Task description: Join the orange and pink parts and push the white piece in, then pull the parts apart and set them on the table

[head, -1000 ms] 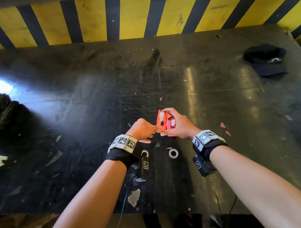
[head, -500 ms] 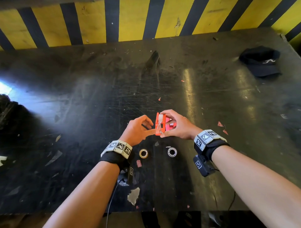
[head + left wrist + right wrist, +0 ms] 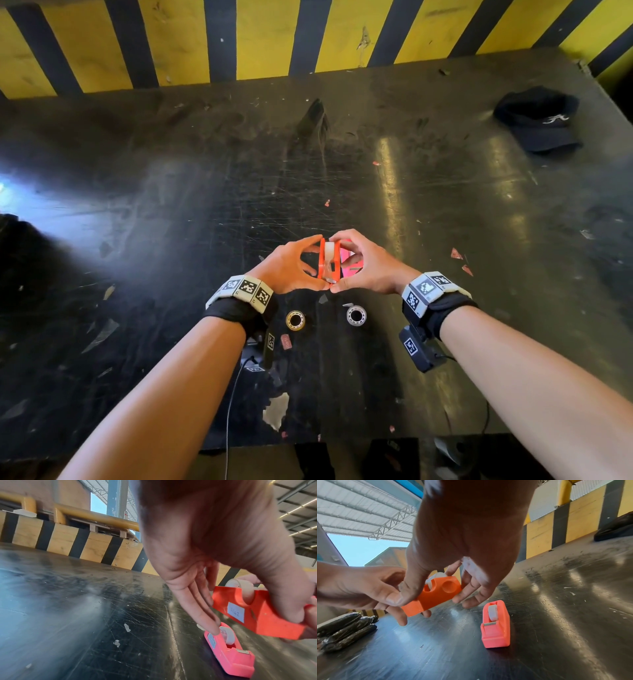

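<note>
Both hands hold orange plastic tape dispenser (image 3: pixel 329 262) with white tape roll, lifted above black scratched worktop (image 3: pixel 171 205), centre near. Left hand (image 3: pixel 291 267) pinches its near end, thumb on top, fingers under. Right hand (image 3: pixel 368 270) grips its other side with thumb and curled fingers. Pink plastic tape dispenser (image 3: pixel 495 625) stands on worktop just below, right of held one. Two small tape rolls, yellowish (image 3: pixel 295 320) and silvery (image 3: pixel 356 315), lie near wrists. Dark cap (image 3: pixel 539 120) far right.

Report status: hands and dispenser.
Both hands, left and right, grip orange dispenser above table. Pink dispenser on table below. Nothing blocking.
</note>
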Motion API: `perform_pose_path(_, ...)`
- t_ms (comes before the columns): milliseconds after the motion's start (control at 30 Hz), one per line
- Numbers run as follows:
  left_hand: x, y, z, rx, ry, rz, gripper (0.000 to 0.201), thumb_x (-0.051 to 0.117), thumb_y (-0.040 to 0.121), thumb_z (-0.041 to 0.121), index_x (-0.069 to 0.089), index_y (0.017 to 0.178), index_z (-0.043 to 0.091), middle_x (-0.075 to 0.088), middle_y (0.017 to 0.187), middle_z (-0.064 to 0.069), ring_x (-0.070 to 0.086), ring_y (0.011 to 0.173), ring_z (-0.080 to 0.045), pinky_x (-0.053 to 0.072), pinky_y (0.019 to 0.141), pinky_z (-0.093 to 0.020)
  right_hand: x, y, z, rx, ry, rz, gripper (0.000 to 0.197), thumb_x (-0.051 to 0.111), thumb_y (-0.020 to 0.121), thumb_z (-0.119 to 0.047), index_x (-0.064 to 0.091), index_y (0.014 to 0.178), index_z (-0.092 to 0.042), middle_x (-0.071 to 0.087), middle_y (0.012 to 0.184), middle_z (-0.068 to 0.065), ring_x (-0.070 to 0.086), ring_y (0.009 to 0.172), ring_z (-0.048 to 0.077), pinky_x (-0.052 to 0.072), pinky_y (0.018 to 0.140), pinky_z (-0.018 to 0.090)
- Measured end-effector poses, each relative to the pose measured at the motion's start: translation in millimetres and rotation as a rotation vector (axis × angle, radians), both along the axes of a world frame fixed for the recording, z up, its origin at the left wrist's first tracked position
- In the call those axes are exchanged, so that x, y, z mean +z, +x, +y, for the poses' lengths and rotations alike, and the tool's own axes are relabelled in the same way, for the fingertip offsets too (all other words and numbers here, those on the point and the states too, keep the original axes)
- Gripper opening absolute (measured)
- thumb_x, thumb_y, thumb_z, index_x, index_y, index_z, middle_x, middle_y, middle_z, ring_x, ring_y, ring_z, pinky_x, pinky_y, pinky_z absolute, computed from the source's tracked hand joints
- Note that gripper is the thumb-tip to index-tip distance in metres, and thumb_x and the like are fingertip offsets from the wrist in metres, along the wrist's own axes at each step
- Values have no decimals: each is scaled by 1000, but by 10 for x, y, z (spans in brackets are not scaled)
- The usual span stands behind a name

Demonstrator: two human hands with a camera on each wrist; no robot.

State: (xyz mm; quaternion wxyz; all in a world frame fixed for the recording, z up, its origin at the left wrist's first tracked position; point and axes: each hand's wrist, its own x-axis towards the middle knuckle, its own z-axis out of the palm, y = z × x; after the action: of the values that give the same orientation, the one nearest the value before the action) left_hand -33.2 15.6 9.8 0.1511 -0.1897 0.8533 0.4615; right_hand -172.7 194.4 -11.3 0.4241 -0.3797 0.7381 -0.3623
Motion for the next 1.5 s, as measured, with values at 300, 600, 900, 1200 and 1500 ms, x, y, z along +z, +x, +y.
perform_pose_path(300, -436, -227, -219, -24, -135, -4, 103, 94, 64, 30, 35, 148, 24, 59, 138, 4, 65, 110, -17, 55, 98, -38, -236, -139, -342, 111, 234, 414, 118, 97, 66, -45, 28, 160, -25, 41, 159, 9, 37, 148, 34, 35, 117, 53)
perform_pose_path(600, -1071, -314, -432, 82, -222, -13, 107, 93, 68, 29, 31, 154, 23, 56, 145, 0, 60, 119, -21, 44, 94, -27, -715, -606, -280, 164, 395, 529, 134, 97, 61, -48, 13, 165, -34, 9, 174, -2, 9, 159, 31, 23, 120, 63)
perform_pose_path(900, -1135, -303, -415, 89, -227, -41, 126, 92, 69, 34, 8, 163, 29, 51, 149, -4, 59, 124, -24, 47, 110, -42, -864, -625, -125, 93, 346, 547, 123, 90, 60, -52, 22, 160, -28, 45, 157, 2, 41, 144, 32, 33, 118, 53)
perform_pose_path(1200, -284, -306, -133, 125, -255, 158, 97, 88, 70, 49, 39, 152, 35, 42, 153, -2, 41, 143, -25, 38, 119, -51, -178, -471, 89, -66, 160, 424, 114, 90, 58, -45, 25, 151, -34, 50, 140, 2, 49, 127, 29, 48, 104, 48)
perform_pose_path(1500, 612, -461, 342, -176, -516, 281, 53, 77, 82, 48, 65, 132, 35, 55, 121, 8, 53, 110, -14, 49, 94, -32, 440, -187, 436, -62, 53, 447, 115, 96, 61, -37, 30, 155, -29, 48, 152, -4, 45, 136, 25, 41, 111, 39)
